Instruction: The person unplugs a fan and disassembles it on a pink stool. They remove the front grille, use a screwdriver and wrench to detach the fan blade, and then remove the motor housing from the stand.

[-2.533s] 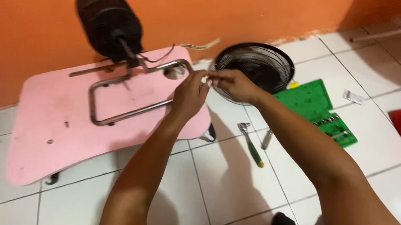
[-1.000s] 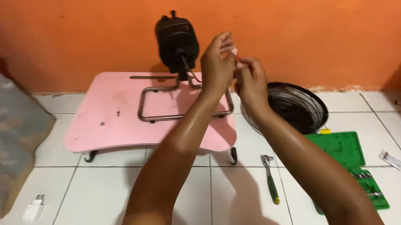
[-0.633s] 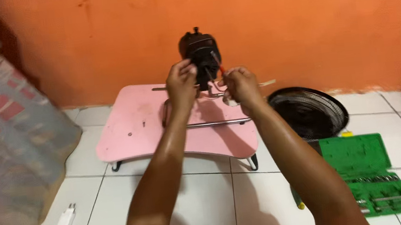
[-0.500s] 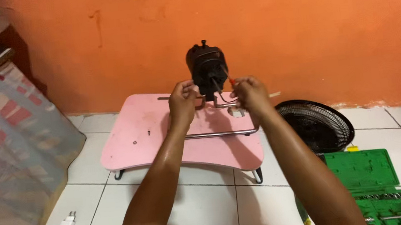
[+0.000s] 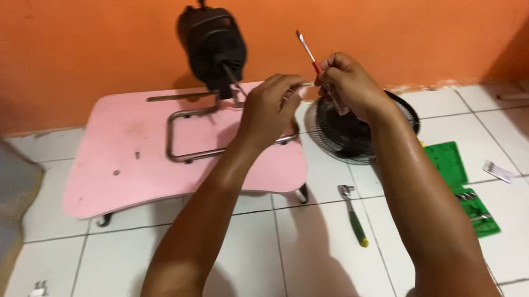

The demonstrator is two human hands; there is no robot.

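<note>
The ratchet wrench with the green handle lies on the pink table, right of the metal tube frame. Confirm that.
Not so. The head view shows the ratchet wrench lying on the white tiled floor, in front of the pink table, not on it. Its handle is green, and it does lie to the right of the metal tube frame, which rests on the table.

A home floor turned repair spot — white tiles point(image 5: 289, 257), orange wall point(image 5: 394, 10), low pink table point(image 5: 128, 163) — socket set point(image 5: 468, 189) open.

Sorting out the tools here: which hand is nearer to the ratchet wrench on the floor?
Right. The right hand is raised above the ratchet wrench, holding a small screwdriver; the left hand is farther off, over the pink table.
</note>
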